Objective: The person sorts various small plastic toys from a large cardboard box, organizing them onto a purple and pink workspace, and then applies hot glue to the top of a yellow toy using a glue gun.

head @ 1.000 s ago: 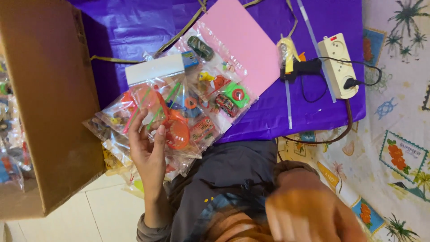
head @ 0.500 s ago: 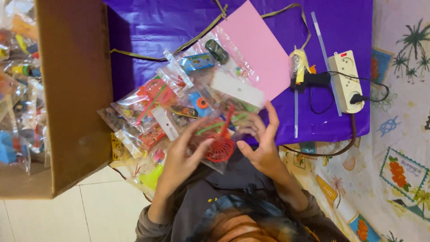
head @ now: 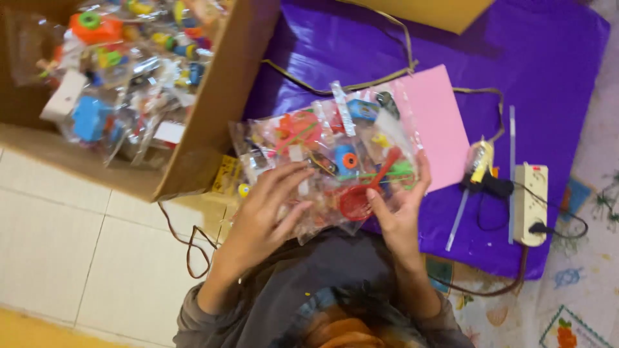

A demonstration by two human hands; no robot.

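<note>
My left hand and my right hand both grip a pile of clear plastic bags of small coloured toys, held over my lap at the near edge of the purple sheet. The bags show red, orange, blue and green pieces, among them a red scoop. My left fingers spread across the left side of the pile. My right hand holds its right side, thumb on top.
An open cardboard box full of similar toy bags stands to the left on white floor tiles. A pink card lies under the bags. A glue gun, a glue stick and a white power strip lie at right.
The view has swung right and nearer, so the box fills the upper left. My hands have lifted and gathered the bags toward the left; my right hand has closed on the pile's right side.
</note>
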